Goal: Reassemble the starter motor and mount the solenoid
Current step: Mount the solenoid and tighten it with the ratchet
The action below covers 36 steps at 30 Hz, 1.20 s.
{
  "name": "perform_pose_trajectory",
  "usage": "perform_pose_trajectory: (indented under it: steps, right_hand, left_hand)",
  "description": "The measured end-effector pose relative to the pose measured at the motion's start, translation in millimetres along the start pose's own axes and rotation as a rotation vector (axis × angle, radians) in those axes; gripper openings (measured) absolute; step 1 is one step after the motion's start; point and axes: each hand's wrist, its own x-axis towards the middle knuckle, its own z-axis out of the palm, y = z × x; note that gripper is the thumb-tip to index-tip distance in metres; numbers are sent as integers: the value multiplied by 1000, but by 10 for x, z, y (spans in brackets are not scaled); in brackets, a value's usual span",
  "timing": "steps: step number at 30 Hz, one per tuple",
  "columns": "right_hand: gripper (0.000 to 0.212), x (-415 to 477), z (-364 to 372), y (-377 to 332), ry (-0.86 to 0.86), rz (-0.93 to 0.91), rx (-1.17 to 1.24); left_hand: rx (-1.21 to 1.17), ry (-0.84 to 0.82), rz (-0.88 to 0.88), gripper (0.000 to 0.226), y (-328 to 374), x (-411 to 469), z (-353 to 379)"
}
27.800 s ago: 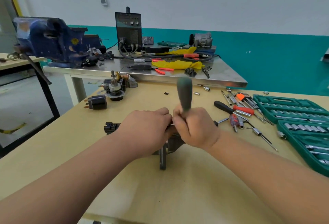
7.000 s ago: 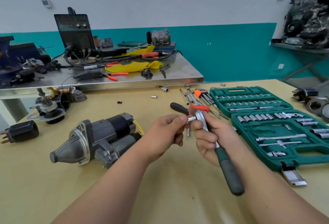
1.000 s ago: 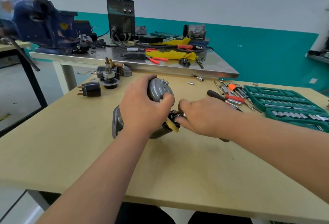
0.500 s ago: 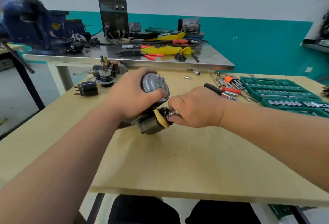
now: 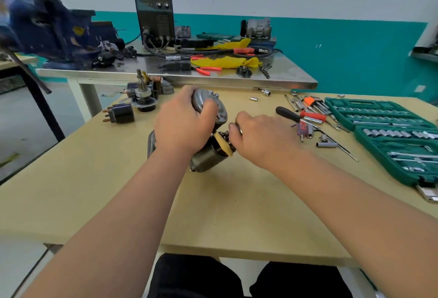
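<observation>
Seven seconds back the starter motor lay alone; both hands have since closed on it, mid-surface. The left hand grips its body, fingers wrapped over the domed silver end cap. The dark solenoid sits alongside, with a tan insulator at its end. The right hand curls its fingers around a small shiny metal piece there.

Left hand grips the starter motor; right hand pinches the solenoid.
</observation>
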Motion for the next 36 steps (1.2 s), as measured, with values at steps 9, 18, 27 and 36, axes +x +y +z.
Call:
perform_pose_trajectory:
  steps: [9,18,27,36]
  right_hand:
    - [36,65,6,-62,-57,220,88]
    - [38,-7,-72,46,-60,134,142]
    - [45,-324,50,968,-427,927,775]
    - [24,-500,213,1160,-247,1209,1706]
  left_hand:
    - [20,78,-39,24,72,-22,61]
    - [-7,108,-77,23,134,-82,49]
    - [20,-130,-125,44,81,187,116]
    - [273,-575,-27,44,304,349,544]
